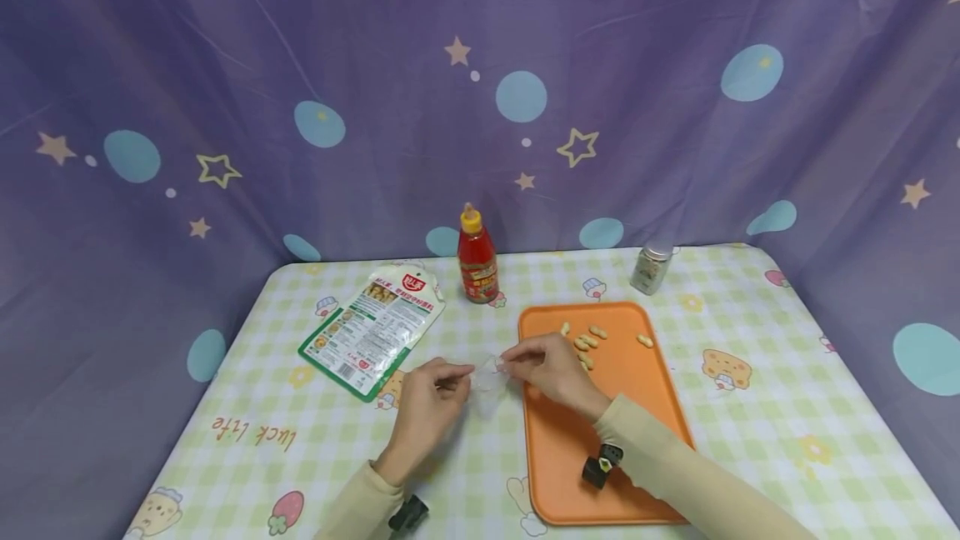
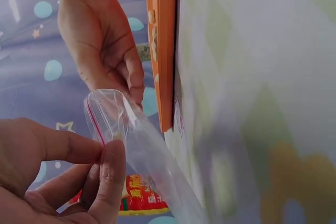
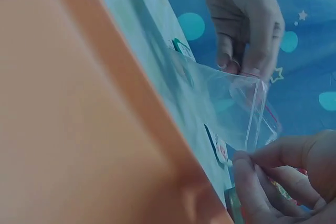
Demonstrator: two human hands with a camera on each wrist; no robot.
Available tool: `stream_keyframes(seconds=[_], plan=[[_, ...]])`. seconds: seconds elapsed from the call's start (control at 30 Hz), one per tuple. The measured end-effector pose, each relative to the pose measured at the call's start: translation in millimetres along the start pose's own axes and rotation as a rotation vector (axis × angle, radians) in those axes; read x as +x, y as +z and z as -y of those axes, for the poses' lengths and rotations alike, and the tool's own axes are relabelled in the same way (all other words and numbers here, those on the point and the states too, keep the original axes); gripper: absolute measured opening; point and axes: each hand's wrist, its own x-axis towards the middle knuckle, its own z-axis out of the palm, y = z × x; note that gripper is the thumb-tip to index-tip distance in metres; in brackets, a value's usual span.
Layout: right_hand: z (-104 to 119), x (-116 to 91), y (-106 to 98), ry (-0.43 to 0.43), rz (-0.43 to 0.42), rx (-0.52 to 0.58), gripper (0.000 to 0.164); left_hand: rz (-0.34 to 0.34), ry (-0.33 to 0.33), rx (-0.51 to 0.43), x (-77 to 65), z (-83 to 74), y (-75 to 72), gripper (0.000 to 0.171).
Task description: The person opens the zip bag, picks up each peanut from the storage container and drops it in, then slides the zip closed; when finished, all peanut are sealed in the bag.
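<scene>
A clear zip-lock bag (image 1: 488, 390) with a thin red line along its mouth hangs between both hands, just left of the orange tray. My left hand (image 1: 429, 407) pinches one side of the bag's mouth between thumb and index finger. Opposite it, my right hand (image 1: 557, 369) pinches the other side with its fingertips, over the tray's left edge. In the right wrist view the mouth of the bag (image 3: 254, 106) gapes a little, with its body slanting down toward the table. Several peanuts (image 1: 587, 342) lie on the upper part of the orange tray (image 1: 570, 482).
A red sauce bottle with a yellow cap (image 1: 477, 261) stands at the back. Left of it lies a white and green seasoning packet (image 1: 378, 327). A small glass jar (image 1: 650, 269) stands at the back right. Behind the table hangs a purple curtain (image 1: 390, 48).
</scene>
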Motion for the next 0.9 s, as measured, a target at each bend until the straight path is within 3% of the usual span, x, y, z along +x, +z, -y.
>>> stream_keyframes(seconds=[0.3,0.57,0.77,0.9], plan=[[7.6,-3.7,4.4,-0.093,-0.018,-0.046,0.011,-0.011,0.076,0.020,1.3,-7.9,10.0,0.008],[10.5,-4.5,3.0,-0.115,-0.039,-0.064,0.011,-0.025,0.047,0.027,3.9,-7.5,8.1,0.005],[11.4,-4.3,-1.2,-0.085,-0.064,-0.081,0.008,-0.038,0.036,0.083,5.5,-7.4,1.5,0.007],[13.7,-4.3,-1.7,-0.091,-0.062,-0.086,0.007,-0.014,0.036,0.077,5.8,-8.2,1.6,0.011]])
